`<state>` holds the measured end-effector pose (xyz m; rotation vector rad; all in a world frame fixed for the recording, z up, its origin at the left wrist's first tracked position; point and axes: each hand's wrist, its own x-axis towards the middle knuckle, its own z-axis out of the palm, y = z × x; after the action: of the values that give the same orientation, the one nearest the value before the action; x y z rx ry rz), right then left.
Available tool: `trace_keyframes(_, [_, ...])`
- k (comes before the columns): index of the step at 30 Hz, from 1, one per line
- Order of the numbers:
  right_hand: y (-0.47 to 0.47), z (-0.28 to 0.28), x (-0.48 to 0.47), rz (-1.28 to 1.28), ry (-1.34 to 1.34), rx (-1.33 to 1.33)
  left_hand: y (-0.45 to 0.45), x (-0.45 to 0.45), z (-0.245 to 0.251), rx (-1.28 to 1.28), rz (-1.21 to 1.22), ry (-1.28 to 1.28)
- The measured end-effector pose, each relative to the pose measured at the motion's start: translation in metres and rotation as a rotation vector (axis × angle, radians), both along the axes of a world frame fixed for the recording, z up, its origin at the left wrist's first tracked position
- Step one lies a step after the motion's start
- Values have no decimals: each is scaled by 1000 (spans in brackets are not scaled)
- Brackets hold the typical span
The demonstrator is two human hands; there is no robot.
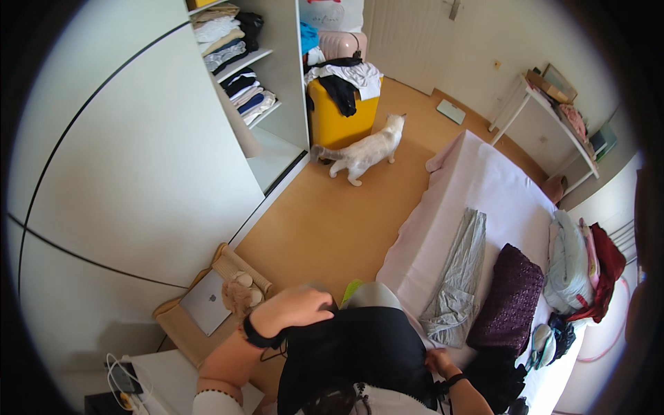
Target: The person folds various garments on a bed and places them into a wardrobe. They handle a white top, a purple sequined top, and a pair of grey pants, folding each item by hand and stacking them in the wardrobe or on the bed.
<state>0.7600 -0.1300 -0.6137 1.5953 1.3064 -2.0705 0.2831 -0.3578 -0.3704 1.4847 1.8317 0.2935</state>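
A black garment (358, 342) lies spread across the front of my body, at the bottom middle of the head view. My left hand (303, 307) is at its upper left edge, fingers bent; whether they grip the cloth cannot be told. My right hand (441, 361) is closed on the garment's right edge, beside the bed. Grey trousers (456, 285) lie lengthwise on the pink-sheeted bed (415, 264), next to a dark purple sequined cushion (508, 301).
A white and grey cat (371, 150) stands on the floor by a yellow suitcase (342, 119) with clothes on top. An open wardrobe (282, 150) holds folded clothes. A silver laptop (205, 301) rests on a beige padded seat (181, 332) at the left. Folded bedding (568, 264) is at the right.
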Motion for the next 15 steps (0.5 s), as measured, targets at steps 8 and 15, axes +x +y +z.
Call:
trace_keyframes(8, [22,-81,19,54,-339,-328,154,-209,97,1128,661,397])
trace_keyframes(15, [-11,-28,-45,1197,-608,15,255,-145,-9,-78,-138,-453])
